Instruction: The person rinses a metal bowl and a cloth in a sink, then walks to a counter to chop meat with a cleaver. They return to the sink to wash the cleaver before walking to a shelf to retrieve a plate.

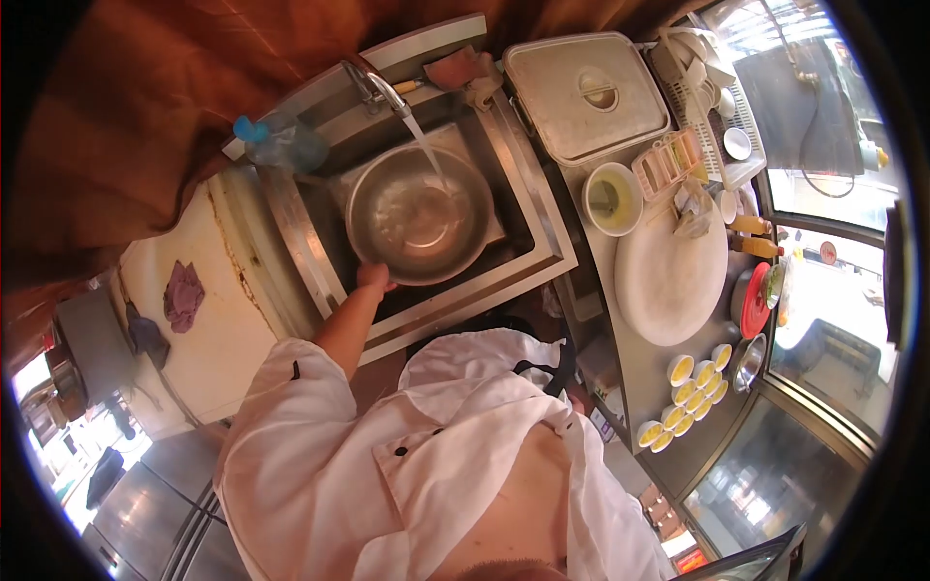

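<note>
White jacket [446, 416] fabric bunches at the near side of the sink [544, 198]. Inside the sink, a round metal bowl [407, 218] sits beneath the faucet [373, 82], so the running water [423, 145] lands within it. The left hand [374, 278] grasps its near rim, apparently to steady it; the right hand is too hidden to tell. Left of the sink lies a crumpled purple cloth [184, 296]; right of it, a lidded pan [586, 97] and small filled cups [682, 369].
</note>
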Tool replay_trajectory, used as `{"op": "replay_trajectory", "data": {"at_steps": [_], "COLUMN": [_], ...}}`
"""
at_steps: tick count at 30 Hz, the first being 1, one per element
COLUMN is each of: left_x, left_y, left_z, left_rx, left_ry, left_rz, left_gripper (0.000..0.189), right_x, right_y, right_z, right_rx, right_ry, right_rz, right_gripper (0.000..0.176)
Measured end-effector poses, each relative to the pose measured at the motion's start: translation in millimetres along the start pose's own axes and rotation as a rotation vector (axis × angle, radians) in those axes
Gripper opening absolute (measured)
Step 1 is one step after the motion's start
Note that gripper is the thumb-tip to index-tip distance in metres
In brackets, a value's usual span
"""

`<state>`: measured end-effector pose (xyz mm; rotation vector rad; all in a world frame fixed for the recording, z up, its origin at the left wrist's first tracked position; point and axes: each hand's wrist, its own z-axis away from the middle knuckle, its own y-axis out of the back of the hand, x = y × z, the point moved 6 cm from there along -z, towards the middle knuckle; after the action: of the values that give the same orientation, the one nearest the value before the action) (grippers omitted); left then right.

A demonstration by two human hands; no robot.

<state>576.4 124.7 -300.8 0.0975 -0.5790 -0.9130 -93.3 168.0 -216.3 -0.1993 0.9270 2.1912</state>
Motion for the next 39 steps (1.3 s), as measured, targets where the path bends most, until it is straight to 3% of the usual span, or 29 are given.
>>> {"op": "replay_trajectory", "data": {"at_steps": [4,6,9,12,16,21,31,35,39], "left_x": [70.3,70.3,45.0,35.6,75.2,86.3,70.5,56.9,50.5], "left_y": [14.0,13.0,18.2,17.7,15.0,41.3,78.4,81.1,78.6], "left_z": [28.6,23.6,8.1,19.9,47.0,79.3,184.4,191.1,189.5], "left_rx": [-0.013,-0.177,-0.194,-0.135,-0.189,-0.205,-0.255,-0.265,-0.326], "left_ry": [-0.128,0.050,0.193,0.129,0.030,0.287,0.318,0.309,0.319], "left_rz": [-0.053,0.244,0.398,0.492,0.498,0.711,0.635,0.686,0.697], "left_gripper": [0.026,0.026,0.025,0.023,0.018,0.010,0.019,0.017,0.016], "right_x": [4.5,-12.1,-27.5,-36.3,-15.4,-28.4,-22.6,-40.9,-128.3], "right_y": [-1.3,1.2,2.7,1.2,0.9,1.1,-4.9,-2.9,17.5], "right_z": [-4.7,-2.6,6.4,5.4,0.3,5.7,-2.9,-4.5,-13.4], "right_rx": [-0.004,-0.012,-0.021,-0.012,-0.008,0.003,0.012,0.013,0.256], "right_ry": [-0.006,0.008,0.032,0.031,0.043,0.002,0.019,0.010,0.329], "right_rz": [0.084,0.107,0.129,0.119,0.099,0.066,0.157,0.055,0.179], "right_gripper": [0.034,0.034,0.033,0.033,0.032,0.030,0.029,0.029,0.027]}}
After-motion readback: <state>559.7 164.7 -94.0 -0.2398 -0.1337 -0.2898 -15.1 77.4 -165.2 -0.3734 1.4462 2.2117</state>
